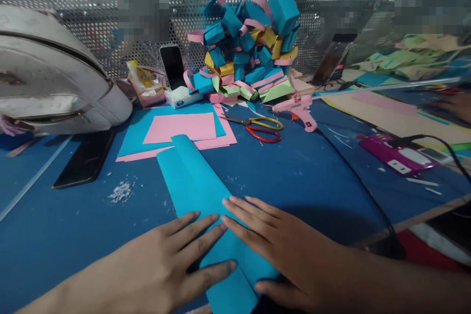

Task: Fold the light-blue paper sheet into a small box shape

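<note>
In the head view, the blue paper (pixel 195 176) lies on the desk (pixel 305 181) directly before the person, running slantwise from the near edge of the view up toward the stacked sheets. It is a bright, clean turquoise, plain and smooth, folded lengthwise into a long band. Its far end is stepped: one layer reaches farther than the wider part beside it, and its tip overlaps the pink sheet (pixel 180 127). The long right edge is straight, with a dark shadow beside it. Toward the near end an edge or crease runs slantwise across the surface; how many layers lie there, I cannot tell.

The left hand (pixel 154 255) is open, palm down, fingers extended over the paper's left side, thumb over the near part. The right hand (pixel 290 240) is open too, its spread fingers over the right side and its thumb low by the near right edge. Neither grips anything, and their fingertips nearly meet in the middle.

Beyond the paper, the scissors (pixel 247 122) lie with one yellow and one red handle, near the pink glue gun (pixel 300 108). Behind rises a heap of paper loops (pixel 243 51), blue, pink, yellow and green. White scraps (pixel 121 191) lie to the left, near a dark phone (pixel 86 157).
</note>
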Motion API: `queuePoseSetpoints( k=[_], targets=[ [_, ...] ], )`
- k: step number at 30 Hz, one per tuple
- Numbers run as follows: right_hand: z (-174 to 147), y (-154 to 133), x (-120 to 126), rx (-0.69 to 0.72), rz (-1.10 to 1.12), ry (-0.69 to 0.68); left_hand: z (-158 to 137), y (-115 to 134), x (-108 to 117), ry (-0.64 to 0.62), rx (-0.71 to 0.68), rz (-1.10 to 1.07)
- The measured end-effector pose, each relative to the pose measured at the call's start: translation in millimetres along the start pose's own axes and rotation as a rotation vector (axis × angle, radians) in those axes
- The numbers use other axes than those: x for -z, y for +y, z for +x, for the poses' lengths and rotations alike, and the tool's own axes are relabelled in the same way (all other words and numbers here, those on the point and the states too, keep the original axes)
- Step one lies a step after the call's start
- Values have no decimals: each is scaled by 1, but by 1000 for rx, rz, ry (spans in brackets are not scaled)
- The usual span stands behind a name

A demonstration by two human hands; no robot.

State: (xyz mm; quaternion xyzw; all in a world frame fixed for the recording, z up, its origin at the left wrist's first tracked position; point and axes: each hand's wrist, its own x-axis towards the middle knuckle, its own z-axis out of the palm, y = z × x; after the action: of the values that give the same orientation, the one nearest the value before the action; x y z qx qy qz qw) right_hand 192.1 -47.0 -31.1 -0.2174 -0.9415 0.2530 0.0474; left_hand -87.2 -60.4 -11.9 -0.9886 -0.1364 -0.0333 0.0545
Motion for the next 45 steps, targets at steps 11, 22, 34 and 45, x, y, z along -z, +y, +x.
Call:
queuePoseSetpoints(
  k=[11, 22, 34, 45],
  targets=[
    [1, 2, 12, 19, 66, -33, 23, -16, -8, 153, -34, 140],
    [17, 13, 40, 76, -114, 11, 14, -60, -4, 284, -72, 213],
    [57, 52, 34, 399, -72, 156, -10, -57, 9, -177, 149, -400],
    [51, 63, 27, 473, -260, 180, -16, -56, 2, -202, 114, -297]
  ],
)
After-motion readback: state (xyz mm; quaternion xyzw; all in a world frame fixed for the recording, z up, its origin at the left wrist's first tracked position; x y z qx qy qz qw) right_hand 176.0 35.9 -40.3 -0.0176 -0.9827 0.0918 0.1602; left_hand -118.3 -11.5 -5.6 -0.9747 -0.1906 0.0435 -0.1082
